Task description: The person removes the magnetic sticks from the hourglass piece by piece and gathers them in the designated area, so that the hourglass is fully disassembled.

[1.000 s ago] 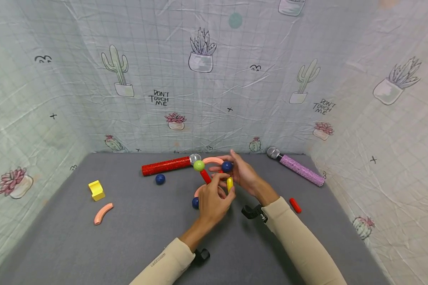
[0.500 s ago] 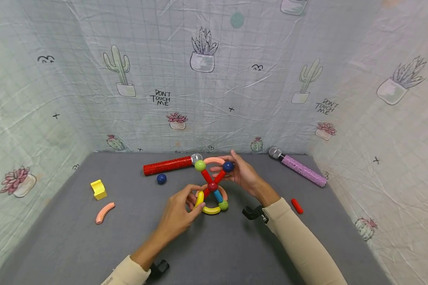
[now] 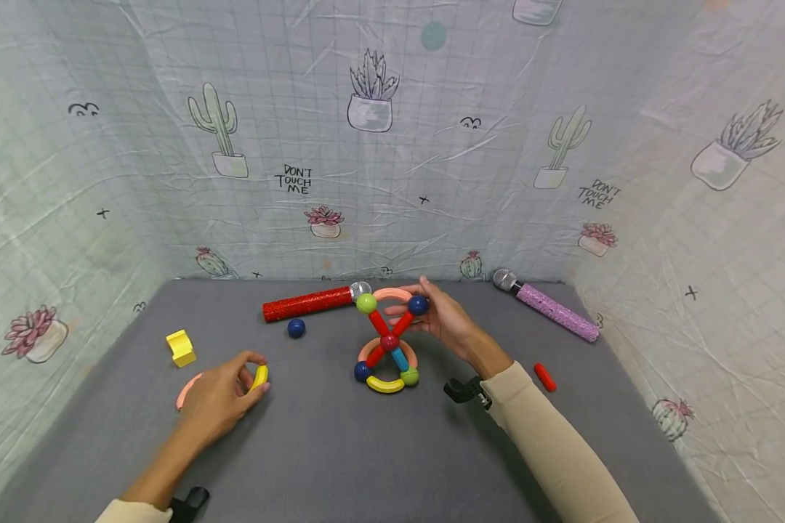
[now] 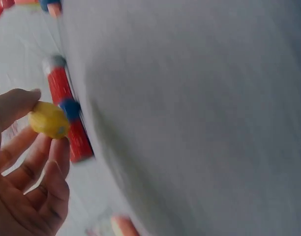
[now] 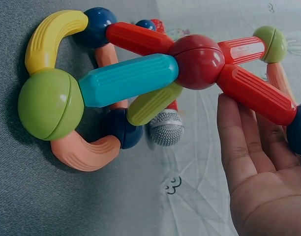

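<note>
Over the grey desk's (image 3: 340,465) left half, my left hand (image 3: 219,398) pinched a yellow piece (image 3: 259,377), its long axis aimed towards the far edge — open grey surface stretched rightward to the ball-and-rod frame (image 3: 389,341), standing upright mid-desk. My right hand (image 3: 448,318) extended straight fingers behind it; beyond the far edge hung a cactus-print sheet (image 3: 425,160).

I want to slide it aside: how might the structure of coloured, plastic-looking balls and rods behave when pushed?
The structure could tip if pushed high, since its upper red rods spread from one dark red ball. Pieces are probably stiff: the straight turquoise rod shows no bend. It might separate at joints, where rod ends appear to abut balls.
</note>
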The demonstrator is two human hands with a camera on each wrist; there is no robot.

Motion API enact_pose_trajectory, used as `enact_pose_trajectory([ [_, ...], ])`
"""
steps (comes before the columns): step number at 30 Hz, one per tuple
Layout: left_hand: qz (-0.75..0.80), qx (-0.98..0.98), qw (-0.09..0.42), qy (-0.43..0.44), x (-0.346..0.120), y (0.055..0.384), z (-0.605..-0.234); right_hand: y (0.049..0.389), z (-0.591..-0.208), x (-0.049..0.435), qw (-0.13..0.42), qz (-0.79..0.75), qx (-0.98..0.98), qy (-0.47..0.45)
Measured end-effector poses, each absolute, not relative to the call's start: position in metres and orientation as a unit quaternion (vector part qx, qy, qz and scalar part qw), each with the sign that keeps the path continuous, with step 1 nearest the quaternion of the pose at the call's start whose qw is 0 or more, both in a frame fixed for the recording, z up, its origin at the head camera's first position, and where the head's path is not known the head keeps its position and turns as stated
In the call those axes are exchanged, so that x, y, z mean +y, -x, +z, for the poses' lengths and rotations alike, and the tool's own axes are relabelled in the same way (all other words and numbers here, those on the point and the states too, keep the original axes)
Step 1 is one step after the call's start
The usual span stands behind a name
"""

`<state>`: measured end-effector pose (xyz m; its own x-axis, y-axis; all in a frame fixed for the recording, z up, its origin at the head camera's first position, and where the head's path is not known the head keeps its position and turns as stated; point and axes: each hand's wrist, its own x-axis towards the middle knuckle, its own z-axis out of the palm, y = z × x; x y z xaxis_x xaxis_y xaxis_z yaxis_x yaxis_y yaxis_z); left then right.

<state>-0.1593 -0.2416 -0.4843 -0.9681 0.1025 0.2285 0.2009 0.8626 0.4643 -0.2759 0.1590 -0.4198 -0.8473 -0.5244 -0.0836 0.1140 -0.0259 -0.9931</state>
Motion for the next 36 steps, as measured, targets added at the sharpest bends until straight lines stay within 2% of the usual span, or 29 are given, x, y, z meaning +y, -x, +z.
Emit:
enact_pose_trajectory([
  [9,-0.174,-0.982,0.029,0.061,-0.287,0.146,-0.485,0.278,-0.419,0.158,0.23,-0.698,0.659,0.159],
  [19,-0.114,-0.992,0.021,0.049,-0.304,0.126,-0.483,0.276,-0.416,0.154,0.224,-0.689,0.674,0.144],
  [24,-0.091,-0.995,-0.001,0.034,-0.309,0.123,-0.479,0.273,-0.415,0.152,0.208,-0.687,0.684,0.13],
  [27,-0.091,-0.995,0.027,0.037,-0.305,0.122,-0.475,0.272,-0.415,0.149,0.196,-0.691,0.684,0.123],
  [32,-0.104,-0.983,0.132,0.08,-0.278,0.126,-0.456,0.271,-0.415,0.146,0.179,-0.696,0.686,0.11],
  [36,-0.112,-0.975,0.16,0.102,-0.244,0.138,-0.433,0.271,-0.416,0.145,0.167,-0.684,0.703,0.101],
])
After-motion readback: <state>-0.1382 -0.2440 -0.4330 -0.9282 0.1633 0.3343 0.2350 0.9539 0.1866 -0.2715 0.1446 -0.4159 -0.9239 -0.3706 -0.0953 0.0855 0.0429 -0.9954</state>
